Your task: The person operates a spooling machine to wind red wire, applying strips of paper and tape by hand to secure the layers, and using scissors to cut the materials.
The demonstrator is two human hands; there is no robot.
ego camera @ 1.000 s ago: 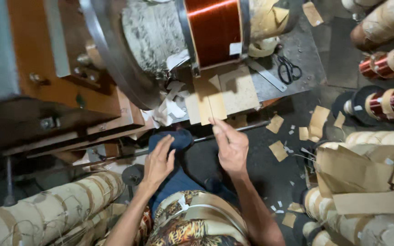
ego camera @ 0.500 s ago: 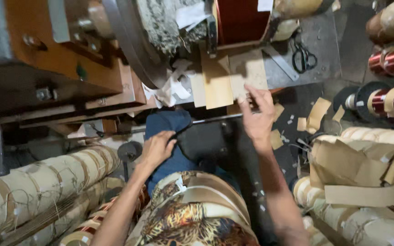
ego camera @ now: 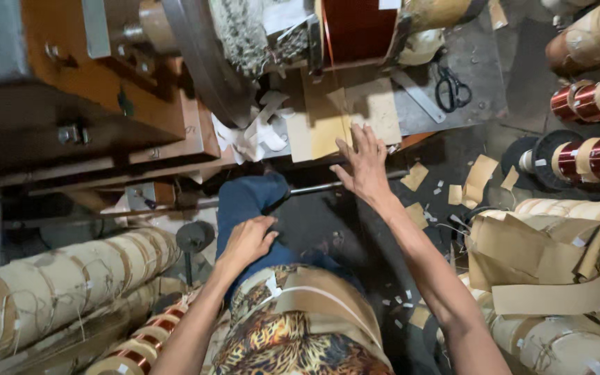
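Right hand [ego camera: 366,163] fingers spread, flat on the brown paper sheets [ego camera: 345,118] just ahead; a careless push could slide them off the bench edge.

The right hand [ego camera: 366,163] reaches forward to the near edge of the work plate [ego camera: 480,76], fingertips touching the paper sheets [ego camera: 355,114] lying there; the left hand [ego camera: 248,239] rests on the knee [ego camera: 248,201], nearer the body and to the left; scissors [ego camera: 451,87] lie on the plate to the right of the sheets; a wound coil [ego camera: 355,28] sits behind the sheets; paper scraps [ego camera: 477,177] lie on the floor right of the right hand; wrapped coils [ego camera: 43,292] lie at the left, and more coils [ego camera: 595,156] at the right.
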